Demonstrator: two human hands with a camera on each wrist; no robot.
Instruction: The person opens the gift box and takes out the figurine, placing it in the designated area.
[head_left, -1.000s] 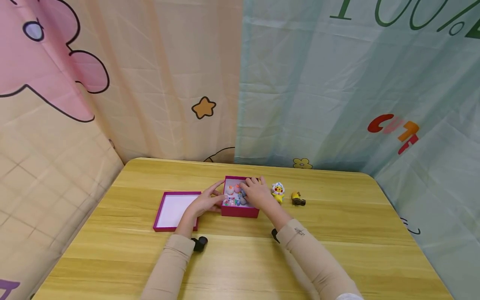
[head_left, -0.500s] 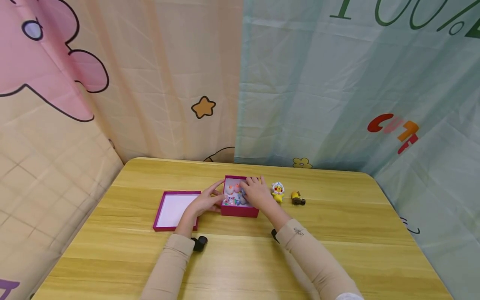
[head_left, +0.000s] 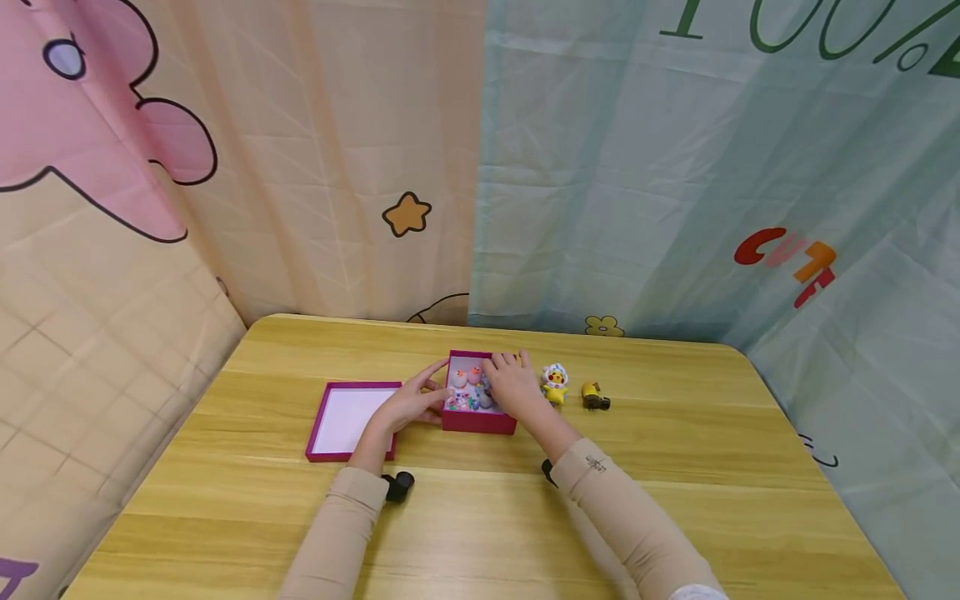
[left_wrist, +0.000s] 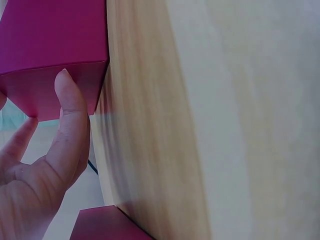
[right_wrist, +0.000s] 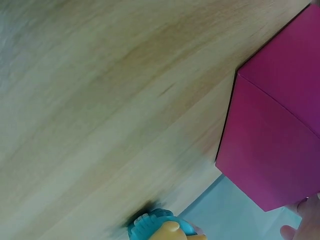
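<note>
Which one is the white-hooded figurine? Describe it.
On the table, find the open magenta box. Right of it, past the right hand, is the figurine. Its white hood sets it apart from the yellow-and-dark toy farther right.

One box point(head_left: 480, 424), lid point(head_left: 351, 417); toys point(head_left: 556, 393) (seemingly five-plus)

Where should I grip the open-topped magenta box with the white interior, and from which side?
Probably grip the box by its flat outer left and right walls, one hand from each side. The left hand touches the left wall; on the right, a white-and-yellow toy figure is close, so come in carefully. Keep it level, since small toys lie inside.
</note>
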